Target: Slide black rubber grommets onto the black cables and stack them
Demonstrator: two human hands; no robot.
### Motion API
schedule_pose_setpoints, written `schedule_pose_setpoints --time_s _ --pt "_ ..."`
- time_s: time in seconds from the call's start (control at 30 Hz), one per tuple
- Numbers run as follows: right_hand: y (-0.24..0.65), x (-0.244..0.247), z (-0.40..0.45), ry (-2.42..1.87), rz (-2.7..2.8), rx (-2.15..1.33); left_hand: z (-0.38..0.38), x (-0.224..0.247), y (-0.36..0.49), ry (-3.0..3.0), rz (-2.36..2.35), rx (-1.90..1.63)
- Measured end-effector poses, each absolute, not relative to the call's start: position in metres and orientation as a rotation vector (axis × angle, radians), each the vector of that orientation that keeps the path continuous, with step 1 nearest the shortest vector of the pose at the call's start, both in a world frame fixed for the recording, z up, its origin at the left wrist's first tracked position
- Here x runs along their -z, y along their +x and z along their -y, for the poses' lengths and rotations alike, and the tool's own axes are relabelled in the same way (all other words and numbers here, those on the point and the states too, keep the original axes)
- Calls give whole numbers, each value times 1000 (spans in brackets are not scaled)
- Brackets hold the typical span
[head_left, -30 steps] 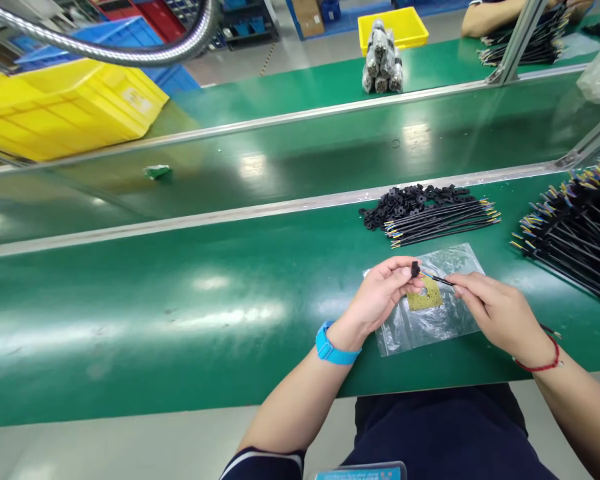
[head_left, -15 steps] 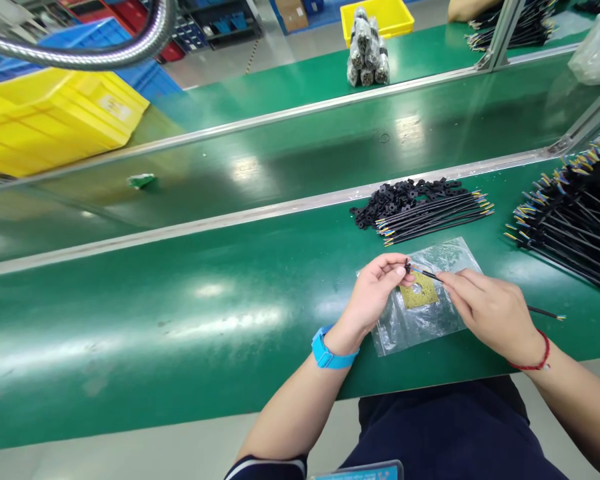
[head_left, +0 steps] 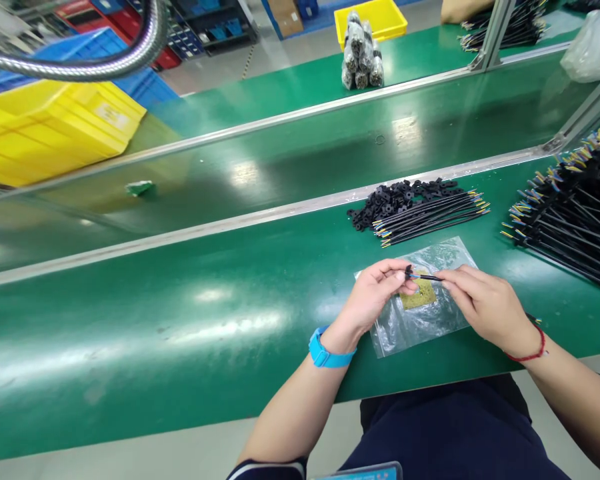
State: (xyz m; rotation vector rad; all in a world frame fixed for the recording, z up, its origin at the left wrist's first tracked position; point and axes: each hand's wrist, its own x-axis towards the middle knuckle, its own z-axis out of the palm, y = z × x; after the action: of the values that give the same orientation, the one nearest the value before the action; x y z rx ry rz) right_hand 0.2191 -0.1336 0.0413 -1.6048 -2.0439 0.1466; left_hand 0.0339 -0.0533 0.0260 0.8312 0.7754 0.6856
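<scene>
My left hand (head_left: pixel 379 290) pinches a small black plastic part (head_left: pixel 409 271) between thumb and fingers. In my right hand (head_left: pixel 485 303) is a black cable (head_left: pixel 431 277), gripped near its stripped end. Coloured wires from that end meet the black part; whether they pass through it is too small to tell. The cable's other end shows past my right wrist. Beneath both hands lies a clear plastic bag (head_left: pixel 395 333) with a yellow square piece (head_left: pixel 419 298) on or inside it. Beyond them are a row of cut cables (head_left: pixel 430 219) and a heap of small black parts (head_left: pixel 397 200).
A large stack of black cables (head_left: pixel 575 207) lies at the right. Metal rails (head_left: pixel 280 215) cross the green bench (head_left: pixel 155 320). Farther off are yellow bins (head_left: pixel 60 127), wrapped bundles (head_left: pixel 363 53) and another person's arm (head_left: pixel 463 10). A metal hose (head_left: pixel 105 67) hangs at upper left.
The cable in my right hand now lies more level, and its stripped end sits closer to the black part. Both hands keep their grips; the whole view has shifted slightly.
</scene>
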Motion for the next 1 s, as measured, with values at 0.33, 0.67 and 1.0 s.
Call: schedule_pose_setpoints --time_s 0.33,0.67,1.0 --pt "216 -33 132 -1613 2115 68 65 -21 43 1018 -875 -703" --pt "221 -58 130 -1600 1976 -965 74 -23 39 1499 -682 -707" --pt "231 -46 131 -1590 2065 -677 72 -17 42 1596 -685 -795"
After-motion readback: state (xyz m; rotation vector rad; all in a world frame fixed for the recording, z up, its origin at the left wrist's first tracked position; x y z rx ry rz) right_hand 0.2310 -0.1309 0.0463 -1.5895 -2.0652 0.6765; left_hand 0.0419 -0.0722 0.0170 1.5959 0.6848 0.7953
